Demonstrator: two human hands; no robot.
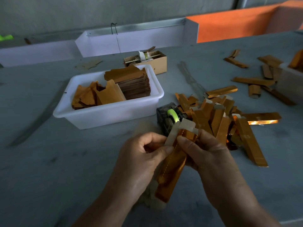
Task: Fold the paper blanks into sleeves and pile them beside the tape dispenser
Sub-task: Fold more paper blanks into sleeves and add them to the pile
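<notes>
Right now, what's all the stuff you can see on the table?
gold sleeve: one, half-folded, in both hands
folded sleeves pile: many, gold, right of the dispenser
tape dispenser: one, black with green roll, centre
white tub: one, left of the dispenser
paper blanks: stacked, brown-gold, in the tub
cardboard box: one, brown, behind the tub
scattered sleeves: several, gold, far right
left hand: grips the sleeve
right hand: pinches the sleeve

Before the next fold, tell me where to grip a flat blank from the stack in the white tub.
Take the top blank of the stack by its left end, which overhangs the stack toward the tub's open middle. Come from above-left; the tub wall hems the right end.
</notes>
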